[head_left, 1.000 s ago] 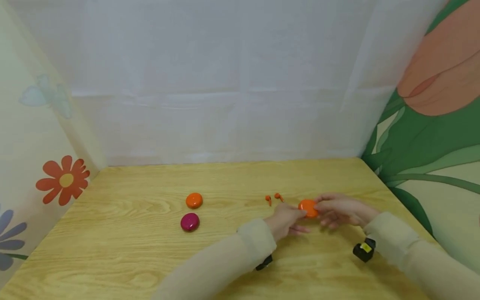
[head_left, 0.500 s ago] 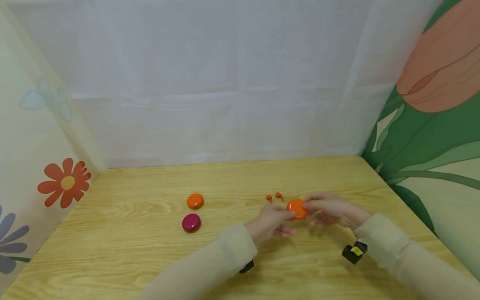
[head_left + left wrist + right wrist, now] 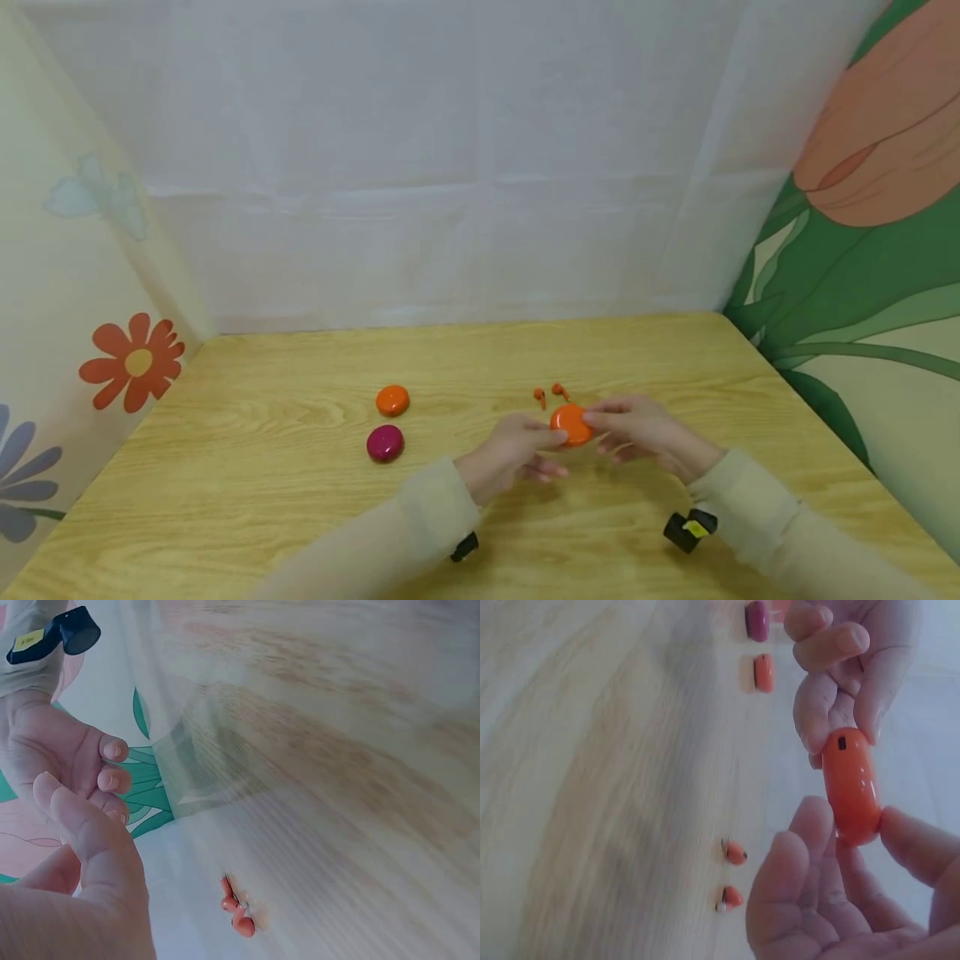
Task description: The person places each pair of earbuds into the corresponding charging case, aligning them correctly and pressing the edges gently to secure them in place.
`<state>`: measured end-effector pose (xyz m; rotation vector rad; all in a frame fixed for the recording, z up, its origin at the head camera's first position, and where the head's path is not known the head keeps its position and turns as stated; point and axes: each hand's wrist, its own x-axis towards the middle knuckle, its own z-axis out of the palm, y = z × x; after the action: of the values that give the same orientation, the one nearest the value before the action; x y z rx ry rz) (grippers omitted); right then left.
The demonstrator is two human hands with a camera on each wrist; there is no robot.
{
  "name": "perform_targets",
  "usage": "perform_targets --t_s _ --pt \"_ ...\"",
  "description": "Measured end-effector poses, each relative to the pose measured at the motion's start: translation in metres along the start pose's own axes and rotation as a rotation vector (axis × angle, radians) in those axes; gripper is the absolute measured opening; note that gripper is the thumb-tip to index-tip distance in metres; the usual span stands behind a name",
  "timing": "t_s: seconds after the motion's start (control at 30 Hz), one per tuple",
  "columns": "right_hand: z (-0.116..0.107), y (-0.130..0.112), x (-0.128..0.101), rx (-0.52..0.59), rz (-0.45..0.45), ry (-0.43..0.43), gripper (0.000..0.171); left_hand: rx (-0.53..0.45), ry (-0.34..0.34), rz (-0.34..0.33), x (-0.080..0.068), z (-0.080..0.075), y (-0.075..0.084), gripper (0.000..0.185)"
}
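Observation:
An orange, round, glossy earbud case (image 3: 572, 425) is held above the table between both hands. My left hand (image 3: 517, 450) pinches its left edge with thumb and fingers, and my right hand (image 3: 641, 429) pinches the right edge. From the right wrist view, the case (image 3: 853, 784) is seen edge-on, with a small dark port in its side and no gap showing. In the left wrist view my fingers hide it. Just behind it on the wood lie two orange earbuds, one on the left (image 3: 540, 397) and one on the right (image 3: 558, 389).
To the left on the wooden table (image 3: 285, 500) sit a second orange round case (image 3: 392, 401) and, nearer, a magenta one (image 3: 386, 443). A white sheet (image 3: 450, 208) hangs behind the table's far edge. Printed flower panels (image 3: 885, 250) flank both sides.
Both hands have moved left and slightly nearer with the orange earbud case between them. The earbuds and the other two cases stay in place on the table.

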<state>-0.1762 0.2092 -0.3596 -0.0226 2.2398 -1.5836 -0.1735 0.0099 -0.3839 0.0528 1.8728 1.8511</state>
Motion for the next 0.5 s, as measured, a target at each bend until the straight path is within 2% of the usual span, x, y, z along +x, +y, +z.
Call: perform_targets --t_s 0.33,0.5 --pt "0.021 -0.004 0.001 0.055 -0.026 0.031 0.048 0.007 0.014 0.006 -0.013 -0.019 0.002 0.033" --pt "0.029 -0.010 0.001 0.068 -0.039 0.005 0.049 0.029 0.019 0.022 -0.019 -0.027 0.001 0.036"
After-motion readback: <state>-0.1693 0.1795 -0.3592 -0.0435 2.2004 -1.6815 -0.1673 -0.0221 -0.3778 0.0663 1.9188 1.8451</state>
